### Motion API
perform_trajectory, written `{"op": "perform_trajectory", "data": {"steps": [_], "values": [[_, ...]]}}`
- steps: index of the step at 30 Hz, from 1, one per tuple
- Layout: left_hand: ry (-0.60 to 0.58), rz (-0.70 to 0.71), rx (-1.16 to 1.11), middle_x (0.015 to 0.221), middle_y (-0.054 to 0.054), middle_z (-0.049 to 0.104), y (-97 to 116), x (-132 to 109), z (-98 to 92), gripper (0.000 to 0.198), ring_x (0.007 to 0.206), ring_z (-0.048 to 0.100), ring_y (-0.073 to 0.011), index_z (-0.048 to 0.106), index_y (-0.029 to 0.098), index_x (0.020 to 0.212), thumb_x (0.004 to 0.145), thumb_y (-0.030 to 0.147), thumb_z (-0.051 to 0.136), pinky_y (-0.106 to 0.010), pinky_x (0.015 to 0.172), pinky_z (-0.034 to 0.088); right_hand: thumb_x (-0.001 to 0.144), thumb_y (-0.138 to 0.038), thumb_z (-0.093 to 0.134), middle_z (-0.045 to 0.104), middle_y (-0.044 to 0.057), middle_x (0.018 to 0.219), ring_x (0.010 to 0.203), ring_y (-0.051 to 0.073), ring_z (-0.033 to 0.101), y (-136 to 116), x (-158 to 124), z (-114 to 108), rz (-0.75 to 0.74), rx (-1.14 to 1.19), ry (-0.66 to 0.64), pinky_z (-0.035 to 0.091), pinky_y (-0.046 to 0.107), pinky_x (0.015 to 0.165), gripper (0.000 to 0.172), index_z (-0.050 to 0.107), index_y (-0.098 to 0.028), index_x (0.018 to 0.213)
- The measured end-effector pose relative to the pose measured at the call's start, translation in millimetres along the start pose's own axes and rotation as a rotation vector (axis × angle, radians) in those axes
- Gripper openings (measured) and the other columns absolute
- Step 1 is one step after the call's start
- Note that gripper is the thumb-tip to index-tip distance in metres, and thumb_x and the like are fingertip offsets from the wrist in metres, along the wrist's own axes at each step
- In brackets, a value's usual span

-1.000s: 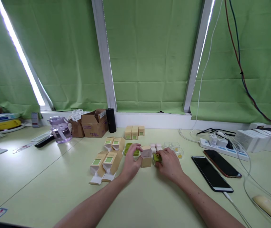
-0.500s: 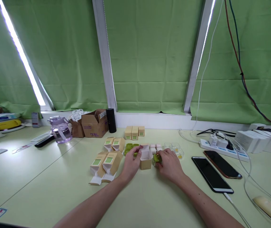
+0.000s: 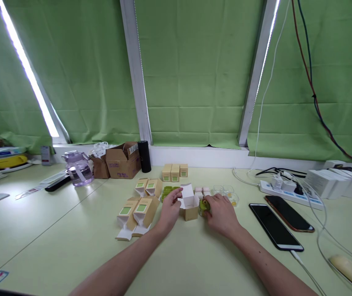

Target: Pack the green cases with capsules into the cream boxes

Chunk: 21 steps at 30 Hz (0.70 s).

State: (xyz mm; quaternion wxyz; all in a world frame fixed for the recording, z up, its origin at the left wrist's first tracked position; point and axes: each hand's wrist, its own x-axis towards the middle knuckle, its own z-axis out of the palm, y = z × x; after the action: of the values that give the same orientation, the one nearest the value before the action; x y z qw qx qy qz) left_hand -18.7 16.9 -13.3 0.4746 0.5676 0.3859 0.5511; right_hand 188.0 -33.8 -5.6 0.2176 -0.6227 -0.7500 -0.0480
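Observation:
A small tan cardboard box (image 3: pixel 191 213) with a white inside stands in front of me, its top open and its lid flap raised. My left hand (image 3: pixel 170 211) grips this box at its left side, fingers bent against the side flap. Just right of the box, my right hand (image 3: pixel 222 216) is closed around a small green round container (image 3: pixel 204 206), low over the table. Green pieces (image 3: pixel 167 191) sit behind my left hand, partly hidden. Small pale pink pieces (image 3: pixel 202 190) lie behind the box, beside clear plastic cups (image 3: pixel 226 191) with yellow bits inside.
Several tan boxes with open flaps (image 3: pixel 143 209) lie left of my hand; closed ones (image 3: pixel 171 172) stand at the back. Two phones (image 3: pixel 276 226) (image 3: pixel 289 213), a power strip (image 3: pixel 305 199) and cables are at right. A carton (image 3: pixel 123 160) and purple jug (image 3: pixel 79 168) stand back left.
The box's lid flap has tipped further up and its side flap has spread to the left, with the left hand on it. The right hand keeps its hold, almost unmoved.

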Motion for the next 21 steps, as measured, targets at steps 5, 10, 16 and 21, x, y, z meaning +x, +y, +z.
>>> {"op": "perform_trajectory", "data": {"steps": [5, 10, 16, 21], "values": [[0.01, -0.013, -0.009, 0.101, -0.009, 0.076, -2.2, 1.9, -0.8, 0.059, 0.101, 0.069, -0.0226, 0.068, 0.011, 0.118, 0.061, 0.007, 0.052, -0.032, 0.093, 0.051, 0.077, -0.015, 0.072, 0.075, 0.008, 0.095, 0.099, 0.031, 0.062, 4.5, 0.1, 4.2, -0.034, 0.039, 0.081, 0.038, 0.04, 0.083, 0.021, 0.067, -0.021, 0.097], [-0.028, -0.027, -0.007, 0.106, -0.012, 0.078, 0.3, 0.0, -1.0, 0.061, 0.107, 0.07, -0.0249, 0.068, 0.009, 0.121, 0.062, 0.008, 0.053, -0.034, 0.096, 0.051, 0.082, -0.016, 0.068, 0.074, 0.008, 0.102, 0.099, 0.031, 0.063, 11.3, 1.5, 3.5, -0.06, 0.156, 0.316, 0.044, 0.041, 0.083, 0.029, 0.065, -0.022, 0.11], [-0.075, -0.01, 0.013, 0.104, -0.013, 0.078, 7.2, -7.1, 2.3, 0.06, 0.11, 0.071, -0.0271, 0.069, 0.009, 0.123, 0.065, 0.008, 0.054, -0.037, 0.099, 0.053, 0.098, -0.031, 0.059, 0.071, 0.009, 0.12, 0.107, 0.029, 0.064, 7.7, 0.5, 1.1, -0.132, 0.419, 0.608, 0.05, 0.046, 0.093, 0.031, 0.058, -0.024, 0.128], [-0.098, -0.006, 0.058, 0.118, -0.015, 0.076, 11.4, -12.6, 5.1, 0.057, 0.115, 0.069, -0.0288, 0.071, 0.011, 0.122, 0.067, 0.009, 0.056, -0.039, 0.101, 0.053, 0.101, -0.031, 0.055, 0.068, 0.01, 0.131, 0.115, 0.029, 0.064, -7.3, -5.6, -0.1, -0.227, 0.544, 0.572, 0.052, 0.047, 0.097, 0.038, 0.052, -0.027, 0.139]]}}
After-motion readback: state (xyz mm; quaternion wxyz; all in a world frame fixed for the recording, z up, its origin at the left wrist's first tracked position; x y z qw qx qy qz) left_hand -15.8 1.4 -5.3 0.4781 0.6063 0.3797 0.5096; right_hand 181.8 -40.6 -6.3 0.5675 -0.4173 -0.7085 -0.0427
